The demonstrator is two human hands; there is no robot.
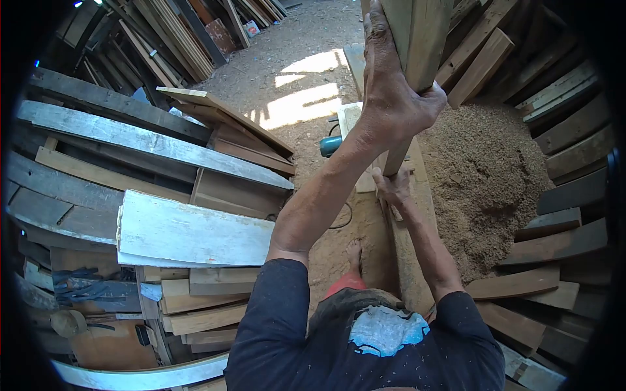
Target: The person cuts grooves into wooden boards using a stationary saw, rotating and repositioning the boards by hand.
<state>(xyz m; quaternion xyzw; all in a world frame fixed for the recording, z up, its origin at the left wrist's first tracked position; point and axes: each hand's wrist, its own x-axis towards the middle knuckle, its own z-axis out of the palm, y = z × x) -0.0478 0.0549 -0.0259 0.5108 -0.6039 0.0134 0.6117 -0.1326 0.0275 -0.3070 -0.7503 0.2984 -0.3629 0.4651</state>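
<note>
A long wooden board [427, 39] rises toward the top of the head view, close to the camera. My left hand [398, 98] is wrapped round its upper part, with the fingers along one face and the thumb at the other edge. Lower down, my right hand [393, 186] grips the board near its lower end. Beneath it runs a long wooden beam or bench [417, 228]. A teal power tool [330, 146] lies just left of the board, partly hidden behind my left arm.
A heap of sawdust [489, 182] lies right of the beam, with stacked wood [561, 241] beyond. White-painted planks [189, 228] and more lumber fill the left side. My bare foot [354, 254] stands on the dirt floor [261, 72].
</note>
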